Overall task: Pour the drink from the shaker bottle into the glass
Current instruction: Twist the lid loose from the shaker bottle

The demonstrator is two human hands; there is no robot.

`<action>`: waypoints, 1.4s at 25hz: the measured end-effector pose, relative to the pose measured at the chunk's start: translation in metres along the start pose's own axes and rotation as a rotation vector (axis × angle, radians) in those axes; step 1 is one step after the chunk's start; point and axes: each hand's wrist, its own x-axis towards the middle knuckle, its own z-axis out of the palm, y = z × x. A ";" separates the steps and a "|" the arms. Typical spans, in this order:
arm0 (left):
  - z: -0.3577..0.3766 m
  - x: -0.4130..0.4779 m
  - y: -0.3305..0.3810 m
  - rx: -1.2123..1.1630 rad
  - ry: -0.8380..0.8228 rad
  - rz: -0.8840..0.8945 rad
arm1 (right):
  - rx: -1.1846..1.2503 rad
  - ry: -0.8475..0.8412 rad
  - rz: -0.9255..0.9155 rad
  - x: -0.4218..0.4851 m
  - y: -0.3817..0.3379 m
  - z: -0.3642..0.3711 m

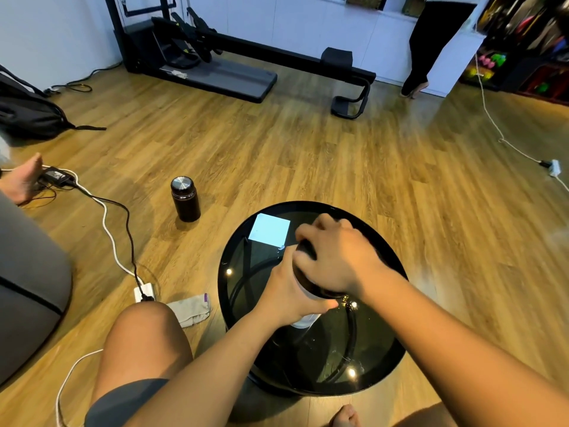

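While the shaker bottle (pixel 303 320) stands upright on the round black glass table (pixel 385 365), we see the left hand (pixel 288 298) wrapped around its body and the right hand (pixel 335 257) closed over its dark lid (pixel 304 252). Farther left, a dark flask (pixel 185 198) stands on the wooden floor (pixel 308 149).

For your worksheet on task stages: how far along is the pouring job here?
Done: nothing poured that shows. In hand: the left hand grips the shaker bottle on the glass table, and the right hand covers its lid. Left: opening and pouring; no glass is visible.
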 end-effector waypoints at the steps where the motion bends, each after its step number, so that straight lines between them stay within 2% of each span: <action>1: 0.001 0.000 0.001 -0.002 -0.019 -0.011 | 0.009 0.032 -0.119 -0.002 -0.005 0.005; 4: 0.002 -0.002 0.003 -0.002 -0.037 0.004 | 0.275 0.019 -0.348 -0.007 -0.004 -0.005; 6: 0.001 -0.002 0.001 0.002 0.003 0.026 | 0.432 0.043 -0.320 -0.005 0.004 -0.016; 7: 0.000 -0.002 0.003 0.014 0.018 0.009 | 0.360 0.074 -0.248 -0.002 0.009 -0.018; 9: -0.002 -0.001 0.005 0.028 0.031 -0.027 | 0.032 0.038 -0.014 0.002 0.016 -0.019; 11: -0.001 -0.001 0.004 0.025 -0.005 -0.005 | -0.053 -0.004 0.035 -0.004 0.008 -0.012; 15: 0.000 -0.004 -0.005 0.135 -0.137 0.068 | 0.055 0.017 -0.398 -0.021 -0.019 0.004; 17: -0.001 -0.004 -0.003 0.177 -0.159 0.080 | 0.307 0.058 -0.447 -0.022 -0.018 0.002; 18: -0.002 -0.002 -0.001 0.128 -0.122 0.067 | 0.395 0.158 -0.385 -0.019 -0.012 0.000; 19: -0.002 -0.001 0.004 0.071 -0.066 0.042 | 0.379 0.254 -0.267 -0.013 -0.005 -0.004; 20: -0.003 0.000 0.006 0.039 -0.029 0.007 | 0.257 0.266 -0.115 -0.007 0.003 -0.009; 21: -0.002 0.000 0.007 0.040 -0.010 -0.017 | 0.119 0.197 0.038 -0.003 0.008 -0.012; 22: -0.002 -0.001 0.005 0.054 -0.016 -0.021 | 0.050 0.104 0.107 -0.001 0.008 -0.011; 23: -0.002 -0.001 0.004 0.066 -0.029 -0.021 | 0.027 0.043 0.093 0.000 0.003 -0.008; 26: 0.004 0.001 -0.011 0.129 -0.143 -0.031 | 0.049 0.050 -0.301 -0.014 -0.026 0.004; 28: 0.004 0.002 -0.011 0.163 -0.188 -0.021 | 0.282 0.041 -0.415 -0.023 -0.028 -0.001; 29: 0.004 0.003 -0.009 0.138 -0.140 0.022 | 0.397 0.135 -0.385 -0.020 -0.020 -0.004; 30: 0.004 0.003 -0.008 0.093 -0.065 0.040 | 0.411 0.250 -0.288 -0.015 -0.011 -0.008; 31: 0.002 0.002 -0.004 0.070 -0.008 0.023 | 0.320 0.311 -0.148 -0.010 -0.002 -0.013; 33: 0.001 0.002 -0.004 0.041 0.026 -0.010 | 0.045 0.163 0.113 0.000 0.013 -0.015; 35: 0.001 0.001 -0.003 0.052 0.035 0.005 | -0.019 0.037 0.092 0.003 0.010 -0.009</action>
